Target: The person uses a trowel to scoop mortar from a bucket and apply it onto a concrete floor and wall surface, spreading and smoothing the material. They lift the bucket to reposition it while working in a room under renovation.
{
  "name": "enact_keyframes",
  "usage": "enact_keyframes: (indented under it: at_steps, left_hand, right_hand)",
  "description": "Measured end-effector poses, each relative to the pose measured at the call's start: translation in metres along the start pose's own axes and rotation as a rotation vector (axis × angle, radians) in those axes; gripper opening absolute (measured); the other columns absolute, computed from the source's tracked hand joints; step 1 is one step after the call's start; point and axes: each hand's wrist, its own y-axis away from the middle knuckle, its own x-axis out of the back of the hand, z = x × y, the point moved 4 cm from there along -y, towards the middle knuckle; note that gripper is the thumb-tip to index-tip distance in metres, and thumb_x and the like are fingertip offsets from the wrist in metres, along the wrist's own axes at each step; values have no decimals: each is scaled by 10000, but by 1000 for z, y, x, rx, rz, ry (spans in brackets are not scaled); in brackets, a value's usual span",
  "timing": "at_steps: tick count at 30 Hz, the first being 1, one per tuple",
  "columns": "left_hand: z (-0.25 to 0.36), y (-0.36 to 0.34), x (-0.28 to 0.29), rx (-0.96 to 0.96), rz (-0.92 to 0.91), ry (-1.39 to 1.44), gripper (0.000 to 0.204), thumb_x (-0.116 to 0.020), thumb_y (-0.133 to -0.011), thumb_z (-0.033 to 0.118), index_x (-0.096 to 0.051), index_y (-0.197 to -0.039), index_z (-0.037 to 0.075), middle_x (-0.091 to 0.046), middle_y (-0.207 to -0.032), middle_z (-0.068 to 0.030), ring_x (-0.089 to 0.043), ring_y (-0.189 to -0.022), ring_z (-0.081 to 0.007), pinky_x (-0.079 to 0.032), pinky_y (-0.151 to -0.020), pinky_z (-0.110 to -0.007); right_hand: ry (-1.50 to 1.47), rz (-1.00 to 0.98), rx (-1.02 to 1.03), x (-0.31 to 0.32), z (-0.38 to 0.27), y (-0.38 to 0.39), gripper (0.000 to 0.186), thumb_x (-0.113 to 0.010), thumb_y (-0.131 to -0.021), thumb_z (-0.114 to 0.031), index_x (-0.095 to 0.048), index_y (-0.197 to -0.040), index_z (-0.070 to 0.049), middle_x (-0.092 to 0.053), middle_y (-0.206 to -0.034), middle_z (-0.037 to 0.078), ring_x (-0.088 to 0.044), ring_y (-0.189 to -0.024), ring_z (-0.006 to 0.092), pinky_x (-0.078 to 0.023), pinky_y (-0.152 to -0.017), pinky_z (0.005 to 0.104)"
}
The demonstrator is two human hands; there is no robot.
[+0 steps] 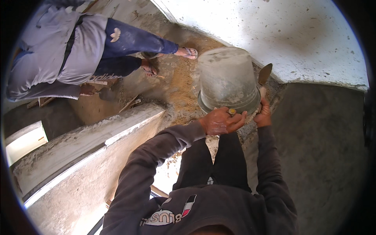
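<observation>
A grey, cement-smeared bucket (225, 78) is in front of me, tipped with its base away from me and its wide rim toward my hands. My left hand (223, 120), wearing a ring with a yellow stone, is closed on the near edge of the rim. At the rim's right side, my right hand (264, 113) is closed round the pale handle of a trowel. The leaf-shaped blade of the trowel (265, 74) sticks up beside the bucket. Some of my right fingers are hidden, so their grip on the rim is unclear. The bucket's inside is out of sight.
A co-worker (74, 51) in a grey top, blue trousers and sandals stands at the left. Below them runs a low, rough wall (117, 125). A white, spattered wall (266, 31) rises at the far right. Sandy debris (182, 86) lies on the floor.
</observation>
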Motion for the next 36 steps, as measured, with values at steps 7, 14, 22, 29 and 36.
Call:
enact_keyframes:
  at_steps: [7,14,22,29,36]
  left_hand:
    - [34,-1,-17,-80,-21,-67,441,-607,-848,174,-593,-1259,16,-541,-832,4,-543,-513,-83,-430,-520,-269]
    - [50,-5,-14,-78,43,-52,378,-594,-854,166,-629,-1198,14,-548,-797,13,-549,-522,-91,-430,-520,-280]
    - [0,-28,24,224,170,132,452,-627,-812,153,-607,-1250,43,-623,-886,-32,-620,-630,-178,-481,-551,-328]
    - [-1,47,59,514,169,323,693,-678,-669,19,-569,-1348,102,-651,-949,-72,-644,-682,-271,-507,-566,-372]
    - [16,166,85,682,105,307,730,-751,-631,56,-599,-1343,112,-681,-976,-102,-666,-764,-309,-524,-631,-383]
  right_hand:
    - [111,20,222,39,0,7,495,-676,-910,-289,-583,-1323,-32,-642,-1285,105,-621,-1151,230,-493,-1016,386]
    - [116,-124,278,42,6,27,511,-681,-926,-321,-576,-1326,-21,-614,-1327,106,-610,-1167,225,-515,-1004,374]
    - [71,-124,263,21,3,58,552,-733,-889,-291,-532,-1347,-59,-638,-948,25,-614,-833,147,-517,-671,297]
    - [525,324,343,25,37,126,344,-601,-892,-168,-564,-1220,-69,-562,-748,9,-528,-595,114,-446,-499,267]
    - [601,567,162,85,114,181,183,-554,-899,-179,-554,-1060,-92,-527,-719,14,-491,-539,109,-412,-453,279]
